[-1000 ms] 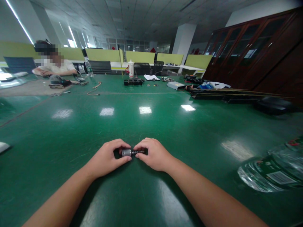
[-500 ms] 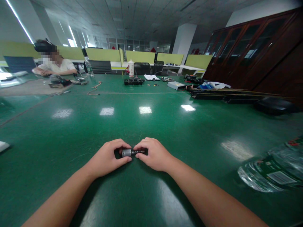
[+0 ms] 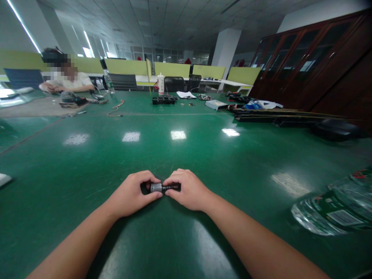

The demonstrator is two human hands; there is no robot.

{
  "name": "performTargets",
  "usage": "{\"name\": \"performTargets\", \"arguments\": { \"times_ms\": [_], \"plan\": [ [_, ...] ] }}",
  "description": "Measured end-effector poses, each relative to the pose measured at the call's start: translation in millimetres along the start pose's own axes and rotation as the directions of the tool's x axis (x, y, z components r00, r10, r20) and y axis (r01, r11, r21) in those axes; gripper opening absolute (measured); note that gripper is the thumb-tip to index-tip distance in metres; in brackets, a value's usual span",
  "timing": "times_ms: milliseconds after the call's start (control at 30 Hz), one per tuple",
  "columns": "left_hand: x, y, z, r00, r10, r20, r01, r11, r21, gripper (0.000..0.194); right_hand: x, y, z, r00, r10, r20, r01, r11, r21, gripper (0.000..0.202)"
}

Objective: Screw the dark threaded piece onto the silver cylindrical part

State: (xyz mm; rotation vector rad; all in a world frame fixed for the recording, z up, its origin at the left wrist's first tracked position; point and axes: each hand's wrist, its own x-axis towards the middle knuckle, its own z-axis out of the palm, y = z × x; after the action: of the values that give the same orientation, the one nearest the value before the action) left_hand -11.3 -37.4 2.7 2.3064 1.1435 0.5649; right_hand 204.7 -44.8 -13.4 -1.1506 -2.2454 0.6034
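Large office, dim panelled ceiling (image 3: 180, 23) receding far back. Left side: narrow bright slits of light (image 3: 87, 40) in a pale wall. Mid-distance: row of yellow-green partitions (image 3: 172, 70), white desks (image 3: 238, 84), dark chairs (image 3: 123, 82). White column (image 3: 228, 50) right of centre. Far right: tall reddish-brown cabinet (image 3: 314, 58), glazed doors. Foreground: glossy green table (image 3: 203, 155), four square light reflections (image 3: 178, 135) strung across it.

Left forearm (image 3: 78, 230) and right forearm (image 3: 252, 232) angle in from the lower corners, left hand (image 3: 130, 195) and right hand (image 3: 190, 190) near mirror-image, fingers (image 3: 148, 175) curled in C-shaped pinches, thumbs nearest the body, tips facing each other, just apart.
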Motion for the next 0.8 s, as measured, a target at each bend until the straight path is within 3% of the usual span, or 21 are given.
{"name": "performTargets", "arguments": {
  "times_ms": [800],
  "plan": [
    [-0.4,0.7,-0.3,1.0,0.005,-0.007,-0.005,1.0,0.011,0.02,-0.7,2.2,-1.5,1.0,-0.013,-0.011,0.013,1.0,0.005,0.015]
  ]
}}
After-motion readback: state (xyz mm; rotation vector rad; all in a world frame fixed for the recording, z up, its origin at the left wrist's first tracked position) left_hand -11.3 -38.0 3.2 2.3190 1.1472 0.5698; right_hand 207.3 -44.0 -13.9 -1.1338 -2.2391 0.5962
